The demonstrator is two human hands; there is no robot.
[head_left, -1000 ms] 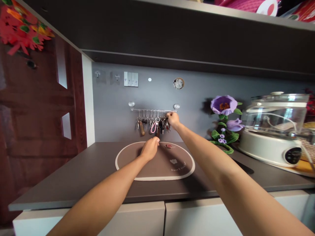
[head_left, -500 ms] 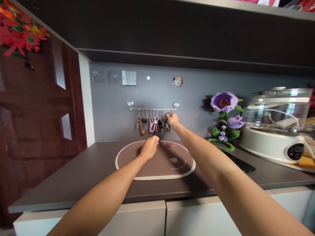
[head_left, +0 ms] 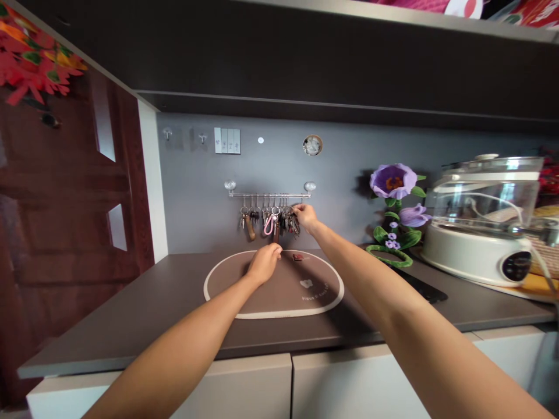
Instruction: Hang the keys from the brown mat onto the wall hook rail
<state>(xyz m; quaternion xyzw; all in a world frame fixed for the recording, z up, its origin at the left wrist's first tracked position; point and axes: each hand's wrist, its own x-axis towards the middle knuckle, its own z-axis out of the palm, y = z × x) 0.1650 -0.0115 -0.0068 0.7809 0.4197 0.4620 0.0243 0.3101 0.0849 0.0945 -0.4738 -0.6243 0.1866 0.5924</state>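
A chrome hook rail (head_left: 268,195) is fixed to the grey wall, with several key bunches (head_left: 271,221) hanging from it. My right hand (head_left: 305,216) reaches up to the rail's right end, fingers pinched on the rightmost key bunch (head_left: 294,223). My left hand (head_left: 264,263) rests low over the brown oval mat (head_left: 236,291), fingers curled closed; whether it holds anything is hidden. A small red-brown key fob (head_left: 297,256) lies on the mat just right of my left hand.
The dark countertop (head_left: 131,314) holds artificial purple flowers (head_left: 395,198) and a white cooker with a glass lid (head_left: 480,227) at the right. A brown door (head_left: 65,221) stands at the left. White cabinet fronts (head_left: 332,384) sit below; a dark shelf hangs overhead.
Both hands have stayed in nearly the same places; my right hand has sunk slightly below the rail at the keys. The view has shifted a little.
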